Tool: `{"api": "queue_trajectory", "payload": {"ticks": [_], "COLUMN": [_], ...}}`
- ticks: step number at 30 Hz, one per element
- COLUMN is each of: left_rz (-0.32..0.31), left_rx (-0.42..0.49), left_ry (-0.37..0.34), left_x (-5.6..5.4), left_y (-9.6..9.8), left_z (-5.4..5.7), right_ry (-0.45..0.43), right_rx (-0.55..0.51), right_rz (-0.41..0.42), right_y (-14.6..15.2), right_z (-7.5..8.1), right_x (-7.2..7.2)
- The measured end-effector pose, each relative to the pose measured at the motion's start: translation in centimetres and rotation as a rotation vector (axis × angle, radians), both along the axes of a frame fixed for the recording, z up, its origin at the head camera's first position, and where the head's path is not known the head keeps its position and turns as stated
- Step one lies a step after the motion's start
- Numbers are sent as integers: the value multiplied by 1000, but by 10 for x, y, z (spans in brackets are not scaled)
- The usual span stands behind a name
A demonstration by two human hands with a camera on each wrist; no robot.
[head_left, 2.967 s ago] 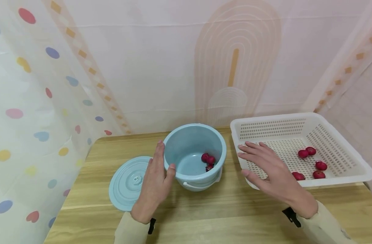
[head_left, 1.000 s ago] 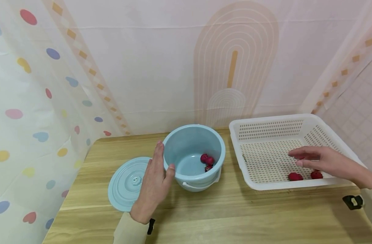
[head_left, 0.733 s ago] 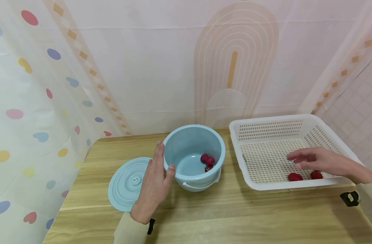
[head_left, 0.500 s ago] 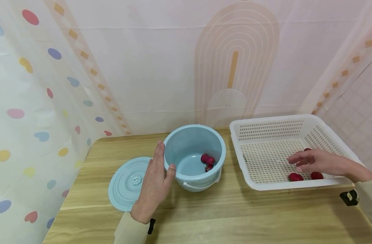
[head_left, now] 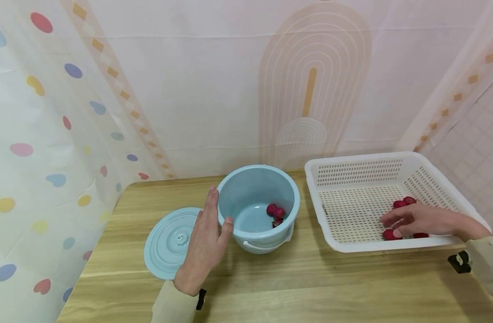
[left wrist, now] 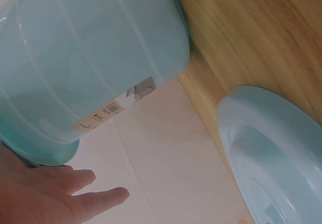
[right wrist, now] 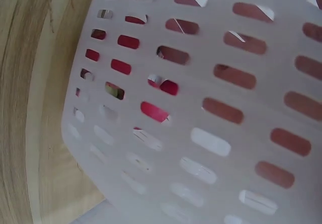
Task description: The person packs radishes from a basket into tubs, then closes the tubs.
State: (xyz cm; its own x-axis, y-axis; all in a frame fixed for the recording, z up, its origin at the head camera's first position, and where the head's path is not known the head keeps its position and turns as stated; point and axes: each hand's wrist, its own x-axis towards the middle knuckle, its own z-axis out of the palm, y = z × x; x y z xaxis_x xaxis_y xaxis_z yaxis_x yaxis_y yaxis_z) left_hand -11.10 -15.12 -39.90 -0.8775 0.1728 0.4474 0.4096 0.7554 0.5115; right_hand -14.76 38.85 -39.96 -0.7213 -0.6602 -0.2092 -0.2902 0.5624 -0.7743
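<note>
My left hand rests straight-fingered against the left rim of a light blue bucket. Several red radishes lie together inside the bucket. In the left wrist view, its fingers extend beside the bucket's rim. My right hand is low inside a white plastic basket, fingers bent loosely over the radishes. Its thumb overlaps a front radish, while two more radishes lie behind the fingers. In the right wrist view, the basket wall covers the hand, and red shows through its slots.
A round blue lid lies flat left of the bucket, partly under my left forearm in view. The bucket's white handle hangs down at its front. Patterned cloth hangs behind the wooden table.
My right hand has moved from beside the bucket to the radishes at the basket's right, then lowered toward the front ones. The left hand stays at the bucket rim.
</note>
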Motion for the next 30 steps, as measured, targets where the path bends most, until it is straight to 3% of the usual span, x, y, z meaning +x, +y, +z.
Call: {"api": "queue_trajectory", "payload": {"ticks": [8,16,26,30], "left_rz": [5,7,7,1], "left_rx": [3,1,-2,-4], "left_ry": [-7,-15,-19,-10], "left_x": [0,0,1,0], "left_y": [0,1,2,2], "left_z": [-1,-1,0,-1], "right_ry": [113,125,255,270], "right_rx": [117,72,69,42], "right_rz": [46,112,-55,-132], "right_y": [-1,-2,0,-1], "right_z": [-2,-7,-1,5], "right_x": [-1,-4,2,7]}}
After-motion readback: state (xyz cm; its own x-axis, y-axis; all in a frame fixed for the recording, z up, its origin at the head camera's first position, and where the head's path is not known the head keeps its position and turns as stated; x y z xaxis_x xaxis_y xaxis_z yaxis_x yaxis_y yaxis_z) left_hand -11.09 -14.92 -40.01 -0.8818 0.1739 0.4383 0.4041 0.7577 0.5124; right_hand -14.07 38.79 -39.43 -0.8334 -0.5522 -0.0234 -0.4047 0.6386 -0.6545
